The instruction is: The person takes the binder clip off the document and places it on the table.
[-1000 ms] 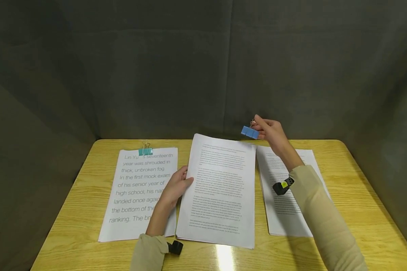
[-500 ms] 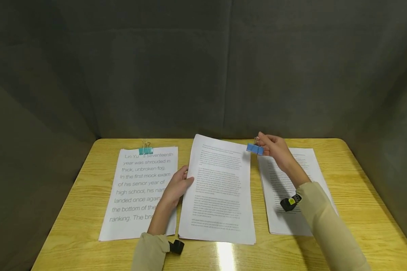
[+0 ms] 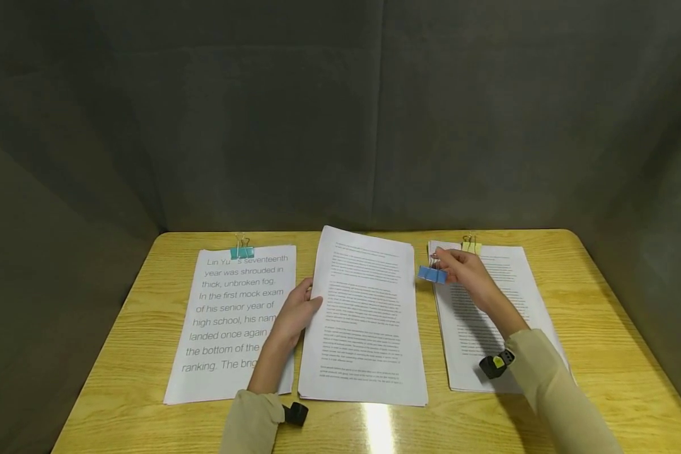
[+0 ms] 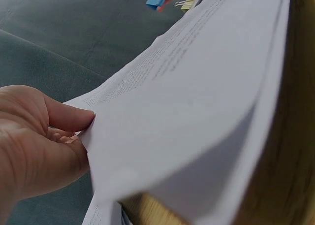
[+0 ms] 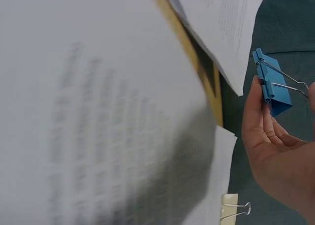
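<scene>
My left hand (image 3: 295, 315) pinches the left edge of the middle stack of printed paper (image 3: 363, 321), thumb on top. In the left wrist view that stack (image 4: 162, 121) is lifted at the held edge and bends. A blue binder clip (image 3: 432, 274) hangs from my right hand (image 3: 468, 274), which holds it by its wire handles. The clip is apart from the middle stack, just right of its upper right corner and above the right stack's left edge. In the right wrist view the blue clip (image 5: 274, 84) rests against my fingers (image 5: 253, 107).
On the left lies a large-print paper stack (image 3: 232, 315) with a teal binder clip (image 3: 242, 253) at its top. The right paper stack (image 3: 482, 372) bears a yellow binder clip (image 3: 471, 248). Dark cloth (image 3: 272, 126) rises behind the wooden table (image 3: 119, 353).
My right hand has come down and slightly right with the blue clip, uncovering the yellow clip. The middle stack's right side has shifted a little; the left hand keeps its hold.
</scene>
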`<state>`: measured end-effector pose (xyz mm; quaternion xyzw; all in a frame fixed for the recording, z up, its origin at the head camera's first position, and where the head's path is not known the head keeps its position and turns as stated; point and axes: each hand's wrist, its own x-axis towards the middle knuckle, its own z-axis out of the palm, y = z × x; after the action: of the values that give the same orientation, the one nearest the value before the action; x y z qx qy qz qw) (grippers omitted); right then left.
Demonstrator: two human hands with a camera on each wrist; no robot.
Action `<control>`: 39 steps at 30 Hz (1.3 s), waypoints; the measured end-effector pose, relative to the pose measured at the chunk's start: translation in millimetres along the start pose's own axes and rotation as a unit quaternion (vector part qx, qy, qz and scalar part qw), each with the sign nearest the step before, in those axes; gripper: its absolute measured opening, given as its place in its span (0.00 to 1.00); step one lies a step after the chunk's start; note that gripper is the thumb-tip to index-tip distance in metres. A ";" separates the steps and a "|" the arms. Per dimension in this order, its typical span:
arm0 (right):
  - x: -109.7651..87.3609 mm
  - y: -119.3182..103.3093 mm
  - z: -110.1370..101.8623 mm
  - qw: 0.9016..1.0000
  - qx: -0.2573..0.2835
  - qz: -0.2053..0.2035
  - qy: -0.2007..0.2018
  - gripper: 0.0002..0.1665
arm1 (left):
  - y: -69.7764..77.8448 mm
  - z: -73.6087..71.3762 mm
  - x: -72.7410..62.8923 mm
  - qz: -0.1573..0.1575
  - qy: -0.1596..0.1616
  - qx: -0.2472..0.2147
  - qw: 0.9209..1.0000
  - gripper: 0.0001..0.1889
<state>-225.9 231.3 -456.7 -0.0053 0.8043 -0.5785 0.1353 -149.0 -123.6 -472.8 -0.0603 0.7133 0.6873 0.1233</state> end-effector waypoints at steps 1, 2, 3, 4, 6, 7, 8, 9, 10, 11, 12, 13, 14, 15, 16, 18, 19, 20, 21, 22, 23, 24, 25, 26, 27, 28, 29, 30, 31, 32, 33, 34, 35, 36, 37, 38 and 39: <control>-0.8 3.3 -0.2 1.000 -0.001 0.002 0.000 0.41 | -0.2 0.3 0.0 0.001 0.000 0.001 1.000 0.24; -1.6 6.4 -0.3 1.000 -0.001 0.004 0.001 0.41 | -0.4 0.4 0.4 0.000 0.000 0.002 1.000 0.24; -2.5 9.1 -0.3 1.000 0.000 0.005 0.002 0.41 | -0.3 0.6 0.3 0.000 0.001 0.002 1.000 0.24; -3.3 11.9 -0.4 1.000 -0.001 0.006 0.001 0.41 | -0.4 0.8 0.2 0.000 0.000 0.002 1.000 0.24; -5.6 15.9 -0.1 1.000 -0.002 0.007 -0.002 0.40 | -0.7 1.0 0.0 0.003 0.001 0.000 1.000 0.24; -6.7 17.6 0.1 1.000 -0.001 0.008 -0.003 0.40 | -0.9 1.1 0.0 0.005 0.001 -0.001 1.000 0.24; -8.1 18.9 0.5 1.000 -0.002 0.008 -0.005 0.40 | -1.3 1.1 0.1 0.006 0.001 -0.002 1.000 0.24; -9.5 20.0 0.9 1.000 -0.005 0.008 -0.007 0.40 | -1.9 1.2 0.2 0.008 0.001 -0.003 1.000 0.24; -10.6 21.0 1.1 1.000 -0.008 0.009 -0.009 0.39 | -2.2 1.2 0.2 0.010 0.000 -0.004 1.000 0.24; -11.8 21.6 1.7 1.000 -0.008 0.010 -0.011 0.39 | -2.5 1.2 0.4 0.011 0.000 -0.003 1.000 0.24; -13.0 22.3 2.2 1.000 -0.008 0.011 -0.012 0.39 | -2.9 1.3 0.6 0.012 0.000 -0.003 1.000 0.24; -13.8 23.0 2.7 1.000 -0.007 0.010 -0.014 0.38 | -3.4 1.3 0.8 0.013 0.000 -0.002 1.000 0.24; -14.6 23.8 3.0 1.000 -0.005 0.010 -0.015 0.38 | -3.5 1.4 0.9 0.013 0.001 -0.001 1.000 0.24; -15.3 24.4 3.3 1.000 -0.005 0.010 -0.016 0.37 | -3.6 1.5 0.9 0.014 0.002 0.000 1.000 0.24; -15.8 25.0 3.7 1.000 -0.001 0.010 -0.018 0.37 | -3.5 1.6 0.9 0.014 0.002 0.000 1.000 0.24; -16.6 26.3 4.3 1.000 0.005 0.010 -0.020 0.36 | -4.1 1.8 0.7 0.015 0.003 0.002 1.000 0.24; -16.8 26.7 4.7 1.000 0.009 0.010 -0.020 0.36 | -4.4 1.9 0.7 0.015 0.003 0.002 1.000 0.24; -17.0 27.3 4.9 1.000 0.011 0.012 -0.020 0.36 | -4.4 2.0 0.5 0.014 0.004 0.003 1.000 0.23; -17.1 27.8 5.2 1.000 0.011 0.014 -0.019 0.36 | -4.7 2.1 0.5 0.014 0.003 0.004 1.000 0.23; -17.1 28.6 5.4 1.000 0.007 0.014 -0.019 0.36 | -5.1 2.1 0.4 0.014 0.004 0.005 1.000 0.23; -17.1 29.4 5.5 1.000 0.001 0.015 -0.017 0.36 | -5.4 2.2 0.4 0.013 0.004 0.007 1.000 0.23; -16.9 30.0 5.7 1.000 -0.007 0.014 -0.017 0.36 | -5.4 2.3 0.5 0.012 0.005 0.008 1.000 0.23; -16.7 30.5 6.0 1.000 -0.015 0.013 -0.016 0.36 | -5.3 2.3 0.6 0.011 0.006 0.008 1.000 0.23; -16.4 31.0 6.3 0.999 -0.025 0.012 -0.017 0.36 | -5.5 2.3 0.7 0.010 0.006 0.010 1.000 0.23; -16.3 31.1 6.7 0.999 -0.035 0.010 -0.019 0.36 | -5.5 2.2 0.8 0.010 0.007 0.010 1.000 0.23; -16.3 30.9 6.9 0.999 -0.043 0.008 -0.021 0.36 | -5.5 2.2 0.9 0.009 0.007 0.010 1.000 0.24; -16.2 30.6 7.1 0.999 -0.047 0.008 -0.021 0.35 | -5.5 2.2 1.1 0.008 0.007 0.009 1.000 0.24; -16.2 30.1 7.2 0.998 -0.051 0.009 -0.023 0.35 | -5.7 2.2 1.3 0.007 0.007 0.008 1.000 0.24; -16.4 29.2 7.2 0.998 -0.053 0.009 -0.025 0.35 | -6.0 2.2 1.5 0.006 0.007 0.007 1.000 0.24; -16.4 28.7 7.0 0.998 -0.056 0.011 -0.028 0.34 | -6.6 2.2 1.7 0.005 0.006 0.006 1.000 0.24; -16.0 28.4 6.7 0.998 -0.059 0.014 -0.029 0.34 | -6.9 2.2 1.8 0.004 0.006 0.005 1.000 0.24; -15.8 28.2 6.4 0.997 -0.062 0.018 -0.030 0.33 | -7.4 2.2 2.1 0.003 0.006 0.005 1.000 0.24; -15.2 28.5 5.9 0.997 -0.066 0.021 -0.031 0.33 | -8.2 2.1 2.5 0.003 0.006 0.005 1.000 0.24; -15.2 28.2 5.6 0.997 -0.068 0.021 -0.033 0.33 | -8.6 1.8 2.8 0.002 0.006 0.006 1.000 0.25; -15.1 28.2 5.1 0.997 -0.071 0.021 -0.035 0.34 | -9.0 1.5 2.9 0.002 0.006 0.007 1.000 0.25; -15.0 28.6 4.4 0.996 -0.074 0.020 -0.036 0.34 | -9.3 1.2 3.1 0.002 0.006 0.008 1.000 0.25; -15.1 29.1 3.7 0.996 -0.077 0.020 -0.037 0.35 | -9.4 0.9 3.3 0.001 0.007 0.008 1.000 0.25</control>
<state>-206.2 240.0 -481.7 -0.0211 0.8409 -0.5113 0.1759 -149.7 -123.0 -482.8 -0.0630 0.7200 0.6810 0.1178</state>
